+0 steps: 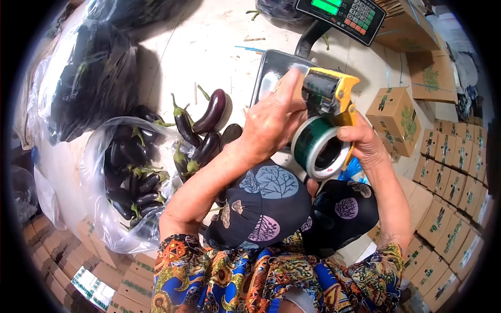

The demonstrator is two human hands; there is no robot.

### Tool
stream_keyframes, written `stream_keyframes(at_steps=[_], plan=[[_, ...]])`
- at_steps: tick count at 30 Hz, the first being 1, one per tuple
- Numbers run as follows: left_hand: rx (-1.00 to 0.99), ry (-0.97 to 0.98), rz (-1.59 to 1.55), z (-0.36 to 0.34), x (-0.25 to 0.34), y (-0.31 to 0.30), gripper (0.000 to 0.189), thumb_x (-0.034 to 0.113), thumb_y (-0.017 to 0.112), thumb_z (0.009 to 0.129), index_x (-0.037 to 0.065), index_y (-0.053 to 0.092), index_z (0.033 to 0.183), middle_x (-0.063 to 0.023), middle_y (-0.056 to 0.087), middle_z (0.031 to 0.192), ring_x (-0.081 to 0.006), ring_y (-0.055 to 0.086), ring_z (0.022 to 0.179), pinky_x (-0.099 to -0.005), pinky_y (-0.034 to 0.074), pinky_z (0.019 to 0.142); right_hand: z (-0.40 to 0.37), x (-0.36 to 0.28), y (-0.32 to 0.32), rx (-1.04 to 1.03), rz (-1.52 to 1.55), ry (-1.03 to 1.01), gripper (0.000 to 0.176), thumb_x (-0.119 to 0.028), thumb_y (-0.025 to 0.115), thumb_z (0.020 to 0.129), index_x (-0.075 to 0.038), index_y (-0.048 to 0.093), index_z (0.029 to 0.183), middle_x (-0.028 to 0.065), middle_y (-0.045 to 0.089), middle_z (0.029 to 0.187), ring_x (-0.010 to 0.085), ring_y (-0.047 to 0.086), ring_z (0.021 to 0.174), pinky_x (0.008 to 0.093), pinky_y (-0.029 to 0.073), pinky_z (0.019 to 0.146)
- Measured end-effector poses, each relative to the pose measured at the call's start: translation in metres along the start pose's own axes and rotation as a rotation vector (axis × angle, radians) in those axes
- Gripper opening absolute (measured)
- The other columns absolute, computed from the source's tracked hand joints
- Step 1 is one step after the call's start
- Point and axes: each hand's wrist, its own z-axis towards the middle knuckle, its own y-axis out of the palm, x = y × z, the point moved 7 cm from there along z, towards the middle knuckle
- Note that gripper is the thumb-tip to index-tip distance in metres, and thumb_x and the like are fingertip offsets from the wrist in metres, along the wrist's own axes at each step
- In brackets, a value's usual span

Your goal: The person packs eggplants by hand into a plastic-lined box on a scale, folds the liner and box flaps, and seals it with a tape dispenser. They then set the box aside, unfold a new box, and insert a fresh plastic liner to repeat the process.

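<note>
A yellow tape dispenser [345,86] with a roll of green tape [309,136] is up in front of my knees, over the scale. My right hand [364,140] grips it from the right, thumb near the rim of the roll. On its other side my left hand [274,117] is closed against the dispenser's front end; whether its fingertips pinch the tape's end is hidden. Beneath both hands lies the metal plate of a weighing scale [265,68]. Left of my left forearm, several loose eggplants [211,110] lie on the floor.
An open clear plastic bag [94,180] of eggplants stands at left, below a large full bag [86,83]. The scale's lit display [342,15] rises at the top. A cardboard box [394,120] and stacked cartons [449,177] line the right side; more cartons [130,287] stand lower left.
</note>
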Motion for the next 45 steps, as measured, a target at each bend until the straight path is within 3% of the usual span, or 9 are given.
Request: stream_keyframes(at_steps=[8,12,15,20,24,32,36,41,45], plan=[[0.253,-0.793,-0.739,-0.007,-0.05,-0.028,0.068,0.005,0.066,0.086,-0.005,0.03,0.143,-0.0135,0.07,0.102,-0.0148,0.063,0.098,-0.0276,0.047,0.09,-0.01,0.002,-0.011,0.088,-0.058,0.003,0.087,-0.021,0.076,0.059,0.002,0.042,0.136,0.011,0.059,0.119,0.0199,0.059,0.108,0.0305,0.045,0.099],[0.103,-0.684,-0.488,-0.009,-0.047,-0.028,0.059,0.002,0.063,0.088,-0.001,0.038,0.141,-0.0117,0.071,0.1,-0.0151,0.065,0.095,-0.0282,0.05,0.084,-0.013,-0.003,-0.013,0.028,0.021,-0.064,0.097,-0.026,0.077,0.056,0.002,0.038,0.14,0.03,0.041,0.141,0.0288,0.059,0.113,0.037,0.053,0.093],[0.08,-0.029,0.085,0.004,-0.017,-0.029,0.062,-0.007,0.066,0.079,-0.002,0.043,0.137,-0.0095,0.072,0.091,-0.0216,0.069,0.086,-0.0303,0.052,0.079,-0.013,-0.006,-0.003,-0.069,0.196,-0.062,0.106,-0.02,0.081,0.054,0.002,0.03,0.144,0.0387,0.033,0.14,0.038,0.062,0.107,0.0448,0.055,0.088],[0.084,0.338,0.056,0.006,0.012,-0.01,0.071,-0.008,0.065,0.073,-0.002,0.04,0.139,-0.0062,0.068,0.086,-0.0209,0.066,0.08,-0.0316,0.047,0.067,-0.016,0.003,-0.013,0.033,0.141,-0.024,0.094,-0.016,0.077,0.048,0.004,0.046,0.134,0.0224,0.059,0.124,0.037,0.065,0.101,0.0459,0.055,0.088],[0.108,0.298,0.02,0.009,0.025,-0.007,0.072,-0.006,0.064,0.077,-0.002,0.035,0.143,-0.0084,0.067,0.087,-0.0237,0.066,0.082,-0.0368,0.049,0.076,-0.016,-0.008,0.0,0.105,-0.017,-0.014,0.093,-0.02,0.077,0.051,0.002,0.045,0.135,0.0104,0.06,0.12,0.0205,0.057,0.11,0.0294,0.043,0.1],[-0.075,-0.621,-0.602,0.0,-0.014,-0.008,0.07,0.003,0.053,0.09,-0.003,0.015,0.148,-0.0168,0.069,0.107,-0.0197,0.067,0.096,-0.0259,0.049,0.088,-0.022,-0.008,-0.01,0.143,-0.114,-0.023,0.085,-0.017,0.075,0.049,0.004,0.05,0.128,0.0087,0.062,0.115,0.0188,0.059,0.105,0.0268,0.043,0.096],[0.286,-0.782,-0.821,0.0,-0.036,-0.023,0.05,0.01,0.057,0.093,-0.004,0.039,0.137,-0.0116,0.067,0.094,-0.014,0.062,0.088,-0.0256,0.047,0.079,-0.023,-0.011,-0.012,0.167,-0.131,-0.067,0.084,-0.016,0.074,0.048,0.004,0.051,0.127,0.0091,0.061,0.115,0.0184,0.058,0.104,0.0258,0.043,0.095],[-0.138,-0.824,-0.803,0.01,0.0,-0.019,0.051,0.047,0.04,0.1,-0.001,0.059,0.1,-0.0052,0.06,0.081,-0.0103,0.055,0.072,-0.0218,0.043,0.068,-0.022,-0.032,0.003,0.129,-0.412,-0.182,0.069,-0.005,0.081,0.063,0.004,0.052,0.124,0.0079,0.061,0.114,0.0167,0.056,0.109,0.0291,0.042,0.099],[-0.226,-0.819,-0.735,0.014,-0.004,-0.006,0.039,0.041,0.051,0.097,0.003,0.059,0.09,-0.0003,0.055,0.077,-0.0084,0.048,0.064,-0.0203,0.04,0.065,-0.024,-0.038,0.004,0.296,-0.864,-0.351,0.064,-0.013,0.086,0.061,0.0,0.056,0.116,0.009,0.064,0.106,0.0176,0.062,0.098,0.0304,0.049,0.089]])
